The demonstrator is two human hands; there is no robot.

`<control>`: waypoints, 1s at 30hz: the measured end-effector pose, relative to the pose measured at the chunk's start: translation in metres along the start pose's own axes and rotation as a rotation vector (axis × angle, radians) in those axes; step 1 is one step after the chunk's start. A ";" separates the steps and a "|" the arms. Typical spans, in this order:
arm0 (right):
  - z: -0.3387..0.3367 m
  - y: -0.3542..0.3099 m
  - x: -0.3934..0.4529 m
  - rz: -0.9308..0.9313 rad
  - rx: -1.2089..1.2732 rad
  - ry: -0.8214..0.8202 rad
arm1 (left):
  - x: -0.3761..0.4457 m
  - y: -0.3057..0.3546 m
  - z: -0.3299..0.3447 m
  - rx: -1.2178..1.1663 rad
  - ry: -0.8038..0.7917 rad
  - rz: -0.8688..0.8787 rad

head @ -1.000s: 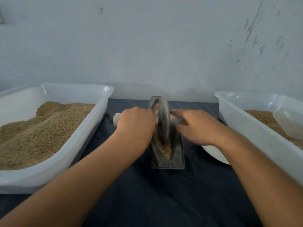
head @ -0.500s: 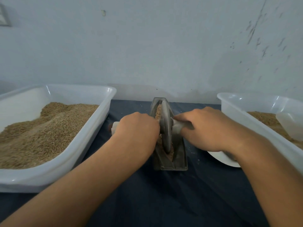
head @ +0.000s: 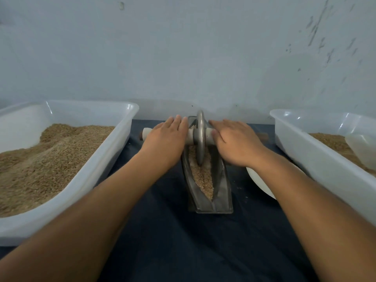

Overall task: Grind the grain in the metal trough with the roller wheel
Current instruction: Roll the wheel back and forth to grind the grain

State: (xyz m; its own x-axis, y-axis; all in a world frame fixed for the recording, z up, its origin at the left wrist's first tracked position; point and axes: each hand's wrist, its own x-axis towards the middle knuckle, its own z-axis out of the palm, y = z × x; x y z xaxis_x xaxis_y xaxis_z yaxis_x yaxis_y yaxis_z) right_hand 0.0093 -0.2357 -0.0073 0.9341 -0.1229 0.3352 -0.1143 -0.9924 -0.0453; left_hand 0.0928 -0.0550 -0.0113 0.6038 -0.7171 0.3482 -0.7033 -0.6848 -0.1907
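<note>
A narrow boat-shaped metal trough [head: 220, 192] lies lengthwise on the dark cloth, with brown grain [head: 201, 176] along its groove. A metal roller wheel [head: 200, 137] stands on edge at the trough's far end, on a pale axle handle [head: 190, 137] that sticks out to both sides. My left hand [head: 165, 139] lies over the left part of the handle with its fingers stretched forward. My right hand [head: 234, 141] lies over the right part, its fingers also extended. The handle's brown right tip [head: 263, 136] shows past my right hand.
A large white tub [head: 114, 151] heaped with grain stands at the left. Another white tub [head: 301, 143] with grain and a clear scoop [head: 360, 147] stands at the right. A white bowl [head: 258, 184] sits under my right forearm. A wall rises just behind the trough.
The wheel has rolled from the trough's near half to its far end. My fingers have gone from curled round the handle to stretched flat over it.
</note>
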 end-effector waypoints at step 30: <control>-0.025 -0.006 -0.041 0.014 0.254 -0.041 | -0.025 0.030 -0.044 0.245 -0.103 -0.106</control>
State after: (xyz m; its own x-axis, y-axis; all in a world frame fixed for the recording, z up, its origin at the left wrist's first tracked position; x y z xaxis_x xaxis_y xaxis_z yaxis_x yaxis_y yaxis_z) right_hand -0.0365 -0.2250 0.0030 0.9467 -0.1309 0.2944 -0.0434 -0.9572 -0.2862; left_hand 0.0402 -0.0522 0.0145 0.7128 -0.6406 0.2857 -0.5301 -0.7587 -0.3786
